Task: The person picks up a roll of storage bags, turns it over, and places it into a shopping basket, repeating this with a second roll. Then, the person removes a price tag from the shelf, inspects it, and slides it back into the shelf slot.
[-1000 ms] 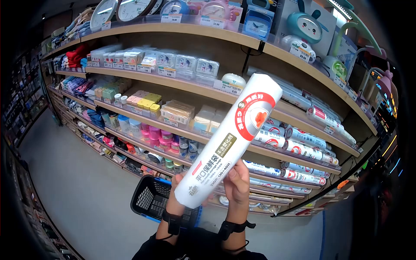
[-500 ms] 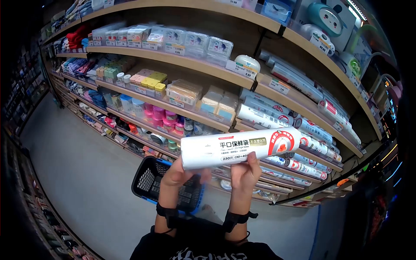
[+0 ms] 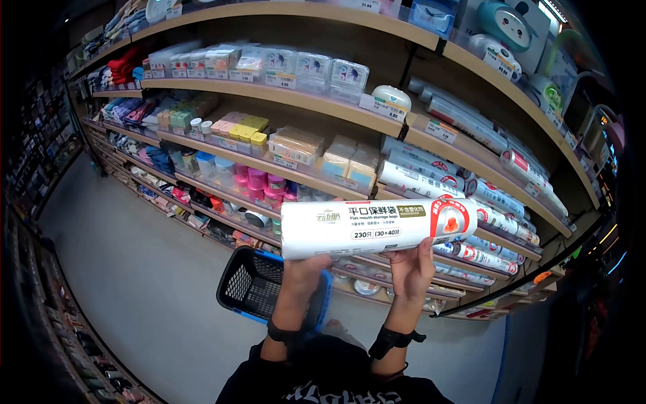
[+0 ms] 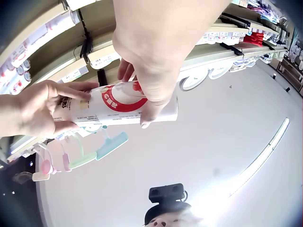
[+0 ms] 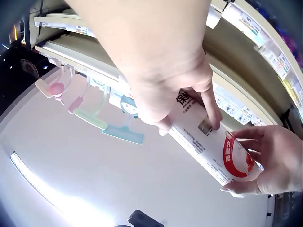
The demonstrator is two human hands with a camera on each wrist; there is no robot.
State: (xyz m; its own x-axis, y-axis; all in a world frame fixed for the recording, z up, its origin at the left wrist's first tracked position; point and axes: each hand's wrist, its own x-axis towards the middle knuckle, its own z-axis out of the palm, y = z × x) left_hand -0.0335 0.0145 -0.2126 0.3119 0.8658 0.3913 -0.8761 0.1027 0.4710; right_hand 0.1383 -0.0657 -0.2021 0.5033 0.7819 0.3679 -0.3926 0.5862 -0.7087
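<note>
the left hand [image 3: 301,273] has its grip round the roll [image 3: 377,225] near the plainer end; the right hand [image 3: 412,269] grips nearer the red-ringed end. the roll's long axis runs crosswise between them, nearly level, before the shelves [image 3: 222,85]; the basket [image 3: 232,286] sits below, nearer the left hand.

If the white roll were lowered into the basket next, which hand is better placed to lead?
Probably the left hand. In the head view it holds the roll at the end nearer the basket, while the right hand holds further along, off to the basket's right.
</note>
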